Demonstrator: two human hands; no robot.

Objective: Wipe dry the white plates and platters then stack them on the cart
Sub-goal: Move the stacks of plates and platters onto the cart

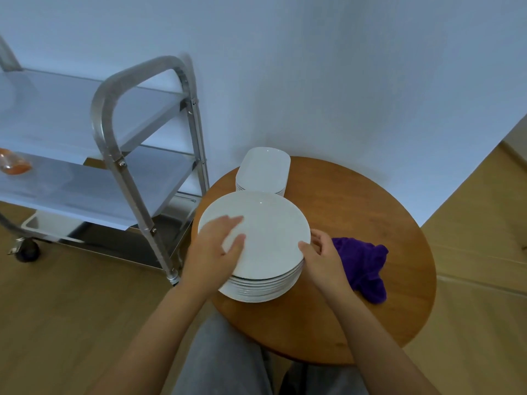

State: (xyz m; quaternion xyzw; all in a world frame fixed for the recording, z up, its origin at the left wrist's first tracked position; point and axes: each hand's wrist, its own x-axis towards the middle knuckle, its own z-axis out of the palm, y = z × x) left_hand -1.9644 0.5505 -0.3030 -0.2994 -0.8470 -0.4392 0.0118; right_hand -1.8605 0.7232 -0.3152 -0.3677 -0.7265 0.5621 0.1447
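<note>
Lifting top plate (265,229) off the round stack (258,283) on the surface (370,212). Left hand (216,246) is lying across its near-left rim, fingers fairly straight; right hand (319,252) is curling at the right edge, looks like a pinch. Platters (263,169) are sitting just behind, cloth (362,266) beside the right hand, cart (108,132) to the left. Glazed ceramic: likely stiff, slick, chippable, so gripping opposite rims seems best.
</note>
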